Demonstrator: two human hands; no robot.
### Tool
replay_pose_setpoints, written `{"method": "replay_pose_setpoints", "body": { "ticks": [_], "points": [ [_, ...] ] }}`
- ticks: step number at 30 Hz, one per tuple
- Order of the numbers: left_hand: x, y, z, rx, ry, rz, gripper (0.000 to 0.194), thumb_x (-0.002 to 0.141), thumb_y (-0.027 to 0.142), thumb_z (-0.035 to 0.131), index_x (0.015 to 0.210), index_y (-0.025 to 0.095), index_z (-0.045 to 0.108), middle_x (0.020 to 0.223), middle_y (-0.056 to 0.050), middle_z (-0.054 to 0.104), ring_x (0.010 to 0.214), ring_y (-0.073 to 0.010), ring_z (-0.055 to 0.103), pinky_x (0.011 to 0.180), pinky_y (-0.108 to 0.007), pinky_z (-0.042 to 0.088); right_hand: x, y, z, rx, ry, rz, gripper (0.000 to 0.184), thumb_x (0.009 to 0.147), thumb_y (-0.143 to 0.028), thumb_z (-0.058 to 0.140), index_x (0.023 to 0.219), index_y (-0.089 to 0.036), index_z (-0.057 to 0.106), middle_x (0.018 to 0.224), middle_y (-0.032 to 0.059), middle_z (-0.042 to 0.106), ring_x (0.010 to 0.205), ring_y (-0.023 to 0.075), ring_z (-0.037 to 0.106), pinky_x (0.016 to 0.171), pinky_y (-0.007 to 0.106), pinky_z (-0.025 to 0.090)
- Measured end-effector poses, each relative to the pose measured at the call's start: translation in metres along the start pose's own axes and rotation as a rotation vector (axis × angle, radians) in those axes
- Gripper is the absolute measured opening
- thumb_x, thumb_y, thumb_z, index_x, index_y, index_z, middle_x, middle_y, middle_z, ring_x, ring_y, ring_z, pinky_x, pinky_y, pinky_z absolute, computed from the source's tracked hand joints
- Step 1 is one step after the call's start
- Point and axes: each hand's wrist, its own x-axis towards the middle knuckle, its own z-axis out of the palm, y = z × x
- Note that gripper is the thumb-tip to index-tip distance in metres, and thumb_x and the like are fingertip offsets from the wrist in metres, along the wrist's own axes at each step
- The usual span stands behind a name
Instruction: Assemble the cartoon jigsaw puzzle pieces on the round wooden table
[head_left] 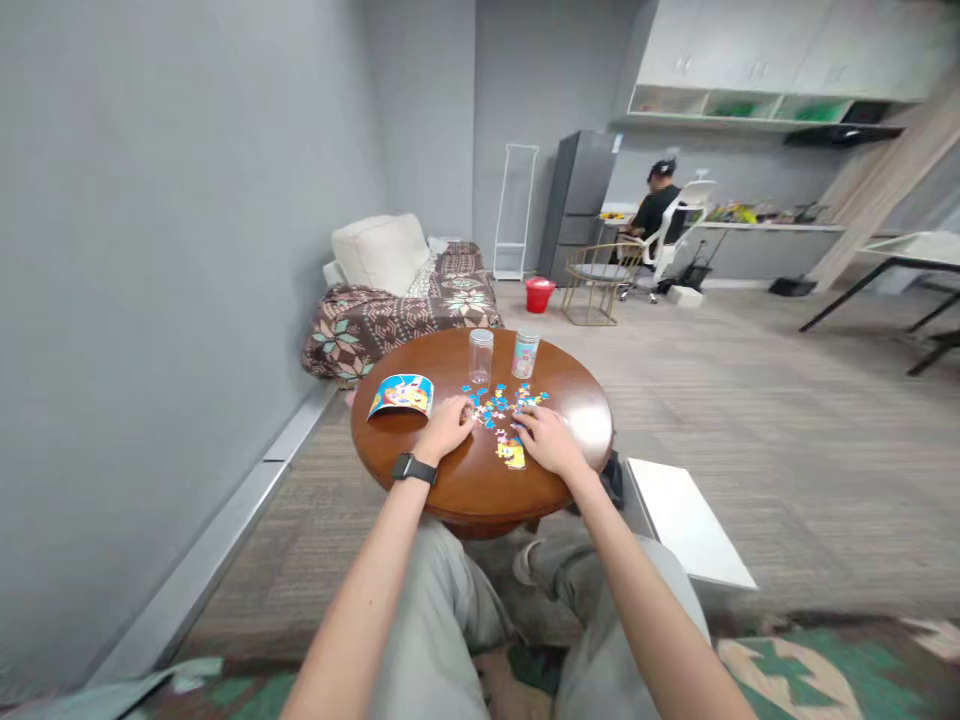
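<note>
Loose jigsaw puzzle pieces (495, 406), mostly blue, lie scattered over the middle of a round brown table (405, 455). My left hand (448, 427), with a black watch on its wrist, rests at the left edge of the pile. Its fingers are curled together, and what they hold, if anything, is too small to make out. My right hand (549, 438) lies at the pile's right side, fingers apart and fingertips among the pieces. Between the hands, nearer to me, is a small joined puzzle section (511, 454), mostly yellow. A curved picture sheet (403, 394) stands left of my left hand.
A clear jar (481, 358) and a jar with a printed label (525, 356) stand behind the pieces. Beyond the table are a covered couch (375, 325), a red bucket (538, 296) and a wire chair (592, 285). A person (655, 215) sits farther back. A white box (686, 515) stands at right.
</note>
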Motion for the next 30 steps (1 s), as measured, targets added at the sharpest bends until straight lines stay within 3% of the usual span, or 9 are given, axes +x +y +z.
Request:
{"method": "replay_pose_setpoints", "body": {
  "ticks": [6, 15, 19, 22, 26, 30],
  "points": [
    [0.0, -0.0024, -0.0001, -0.007, 0.016, 0.01, 0.016, 0.084, 0.012, 0.052, 0.097, 0.018, 0.059, 0.093, -0.006, 0.064, 0.091, -0.0235, 0.061, 0.088, -0.037, 0.048, 0.0004, 0.0065, 0.0043, 0.003, 0.049, 0.073, 0.026, 0.094, -0.018, 0.051, 0.108, -0.018, 0.073, 0.112, 0.0133, 0.068, 0.106, 0.0276, 0.062, 0.095, 0.042, 0.05],
    [-0.0005, -0.0013, -0.0005, -0.03, 0.023, 0.016, 0.016, 0.083, 0.012, 0.053, 0.096, 0.019, 0.059, 0.092, -0.006, 0.064, 0.091, -0.0231, 0.061, 0.087, -0.036, 0.049, -0.0008, 0.0066, 0.0042, 0.111, 0.087, -0.095, 0.021, 0.097, -0.025, 0.053, 0.101, -0.021, 0.073, 0.12, 0.0111, 0.067, 0.11, 0.0259, 0.062, 0.096, 0.042, 0.051],
    [-0.0015, -0.0003, -0.0018, -0.039, 0.029, 0.021, 0.017, 0.083, 0.011, 0.053, 0.097, 0.018, 0.06, 0.092, -0.006, 0.064, 0.09, -0.0229, 0.061, 0.087, -0.036, 0.048, 0.0001, 0.0097, 0.0067, 0.064, 0.128, 0.011, 0.023, 0.097, -0.023, 0.048, 0.088, -0.019, 0.07, 0.111, 0.0138, 0.067, 0.105, 0.0272, 0.062, 0.091, 0.042, 0.052],
    [-0.0017, -0.0003, -0.0024, -0.039, 0.03, 0.022, 0.018, 0.083, 0.011, 0.053, 0.096, 0.019, 0.06, 0.092, -0.006, 0.064, 0.089, -0.0226, 0.061, 0.086, -0.036, 0.049, 0.0005, 0.011, 0.0073, 0.014, 0.134, 0.112, 0.017, 0.094, -0.02, 0.049, 0.093, -0.017, 0.066, 0.103, 0.015, 0.067, 0.099, 0.0284, 0.062, 0.086, 0.043, 0.052],
    [-0.0014, -0.0012, -0.0016, -0.038, 0.04, 0.025, 0.018, 0.082, 0.01, 0.053, 0.096, 0.019, 0.06, 0.091, -0.006, 0.064, 0.089, -0.0226, 0.061, 0.086, -0.036, 0.049, -0.0001, 0.0106, 0.0087, -0.006, 0.154, 0.134, 0.02, 0.095, -0.022, 0.048, 0.106, -0.017, 0.065, 0.12, 0.0162, 0.065, 0.111, 0.0295, 0.06, 0.094, 0.044, 0.049],
    [-0.0011, -0.0022, 0.0004, -0.034, 0.035, 0.026, 0.016, 0.083, 0.01, 0.052, 0.095, 0.018, 0.06, 0.091, -0.006, 0.064, 0.09, -0.0229, 0.061, 0.086, -0.036, 0.049, 0.0006, 0.0113, 0.0096, 0.016, 0.121, 0.15, 0.018, 0.094, -0.024, 0.049, 0.1, -0.018, 0.065, 0.113, 0.0143, 0.067, 0.108, 0.0283, 0.062, 0.094, 0.043, 0.049]
  ]
}}
